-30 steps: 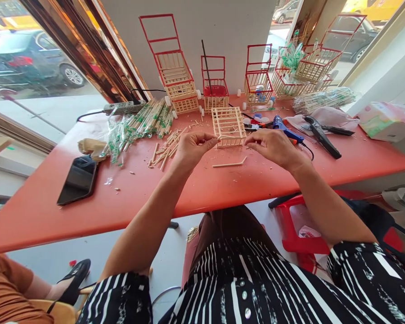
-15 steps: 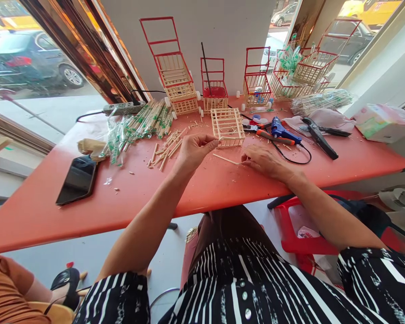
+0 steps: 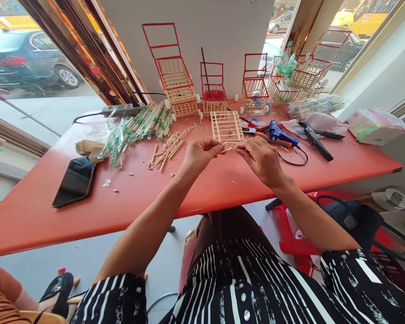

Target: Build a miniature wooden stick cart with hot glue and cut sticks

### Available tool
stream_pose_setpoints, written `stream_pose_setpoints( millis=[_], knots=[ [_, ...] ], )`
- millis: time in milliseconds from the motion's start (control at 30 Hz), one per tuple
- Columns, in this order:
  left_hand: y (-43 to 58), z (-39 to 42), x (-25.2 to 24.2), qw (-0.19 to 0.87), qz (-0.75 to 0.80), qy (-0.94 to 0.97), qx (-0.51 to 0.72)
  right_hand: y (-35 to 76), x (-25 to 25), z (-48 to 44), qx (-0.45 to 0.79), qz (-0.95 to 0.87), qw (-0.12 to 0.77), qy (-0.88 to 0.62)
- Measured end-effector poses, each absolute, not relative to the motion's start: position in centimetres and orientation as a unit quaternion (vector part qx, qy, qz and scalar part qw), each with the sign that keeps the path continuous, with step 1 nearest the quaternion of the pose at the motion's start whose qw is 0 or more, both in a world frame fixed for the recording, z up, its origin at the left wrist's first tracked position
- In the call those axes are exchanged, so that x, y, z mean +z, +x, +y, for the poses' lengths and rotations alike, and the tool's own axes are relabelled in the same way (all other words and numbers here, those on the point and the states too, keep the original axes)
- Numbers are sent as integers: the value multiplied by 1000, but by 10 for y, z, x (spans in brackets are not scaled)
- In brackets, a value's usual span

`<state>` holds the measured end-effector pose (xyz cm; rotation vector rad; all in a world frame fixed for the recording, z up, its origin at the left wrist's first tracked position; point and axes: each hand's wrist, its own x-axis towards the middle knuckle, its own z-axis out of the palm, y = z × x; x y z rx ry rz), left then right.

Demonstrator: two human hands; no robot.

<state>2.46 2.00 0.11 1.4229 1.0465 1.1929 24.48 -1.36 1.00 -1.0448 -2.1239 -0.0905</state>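
My left hand (image 3: 202, 155) is closed, thumb and forefinger pinching the left end of a thin wooden stick (image 3: 228, 149). My right hand (image 3: 261, 157) is closed at the stick's other end, its fingertips pinched together. Whether one stick or two lie between the fingers is hard to make out. Just beyond the hands, a lattice frame of pale sticks (image 3: 227, 126) lies on the red table (image 3: 155, 193). Left of my left hand is a loose pile of cut sticks (image 3: 167, 150).
A blue glue gun (image 3: 280, 131) with a cord and black pliers (image 3: 315, 139) lie at right. Wrapped stick bundles (image 3: 141, 123) and a phone (image 3: 74, 181) are at left. Small stick carts (image 3: 175, 85) stand along the wall. A person's foot (image 3: 59, 290) shows below the table.
My right hand has risen from the table and moved up and left toward my left hand. The stick that lay by its fingers has left that spot.
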Motion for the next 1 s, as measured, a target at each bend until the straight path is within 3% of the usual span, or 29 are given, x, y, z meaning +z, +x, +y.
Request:
stream_pose_setpoints(
  millis=[567, 1000],
  knots=[
    [26, 14, 10, 553, 447, 576, 404, 249, -18, -10, -64, -832, 374, -405],
    [23, 11, 9, 610, 407, 560, 387, 242, -14, -7, -76, -811, 435, -384]
  ],
)
